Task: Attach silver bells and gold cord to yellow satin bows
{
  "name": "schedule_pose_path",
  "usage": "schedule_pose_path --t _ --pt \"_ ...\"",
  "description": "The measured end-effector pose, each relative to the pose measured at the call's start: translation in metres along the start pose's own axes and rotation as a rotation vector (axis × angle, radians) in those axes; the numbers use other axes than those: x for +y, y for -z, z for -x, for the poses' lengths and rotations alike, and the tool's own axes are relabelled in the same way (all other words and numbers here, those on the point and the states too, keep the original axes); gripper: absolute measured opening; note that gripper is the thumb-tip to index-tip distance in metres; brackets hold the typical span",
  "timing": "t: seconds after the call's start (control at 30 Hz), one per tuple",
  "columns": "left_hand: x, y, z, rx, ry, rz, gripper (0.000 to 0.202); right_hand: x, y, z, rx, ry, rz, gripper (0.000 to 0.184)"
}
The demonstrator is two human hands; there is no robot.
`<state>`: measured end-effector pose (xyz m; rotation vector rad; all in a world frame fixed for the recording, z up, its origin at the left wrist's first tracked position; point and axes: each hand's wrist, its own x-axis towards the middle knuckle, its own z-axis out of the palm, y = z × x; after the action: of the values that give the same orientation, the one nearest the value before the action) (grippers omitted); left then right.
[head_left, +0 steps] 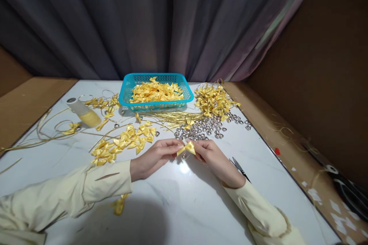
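Both hands meet over the white table [178, 206] and pinch one small yellow ribbon bow [187, 148]. My left hand [155, 157] grips its left side with closed fingers. My right hand [212, 157] holds its right side, fingers also closed. A tiny silver bell seems to hang under the bow. A heap of silver bells [204, 128] lies just beyond my hands. To the left of them is a pile of loose yellow bows [123, 143].
A blue basket [126, 93] full of yellow bows stands at the back. Beside it lies a pile of finished bows with gold cord [214, 101]. A yellow thread spool [83, 113] and cord loops are at the left. Small scissors [240, 168] lie by my right wrist.
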<state>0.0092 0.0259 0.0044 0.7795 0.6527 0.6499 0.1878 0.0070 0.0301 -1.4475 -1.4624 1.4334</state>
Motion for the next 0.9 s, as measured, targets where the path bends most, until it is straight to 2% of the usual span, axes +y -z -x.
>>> schedule_pose_path --t 0.23,0.5,0.7,0.9 --pt "0.001 -0.004 0.001 0.055 -0.025 -0.046 0.011 0.001 0.011 -0.004 0.145 -0.004 -0.086 0.057" --pt "0.004 -0.006 0.003 0.017 -0.035 -0.109 0.016 -0.001 0.025 -0.007 0.247 0.007 -0.208 0.055" --pt "0.003 -0.007 0.001 0.057 -0.057 -0.073 0.021 -0.007 0.026 0.001 0.167 0.061 -0.199 0.057" --pt "-0.001 -0.006 0.000 0.113 -0.086 -0.053 0.025 -0.011 0.014 0.012 0.026 0.169 0.109 0.057"
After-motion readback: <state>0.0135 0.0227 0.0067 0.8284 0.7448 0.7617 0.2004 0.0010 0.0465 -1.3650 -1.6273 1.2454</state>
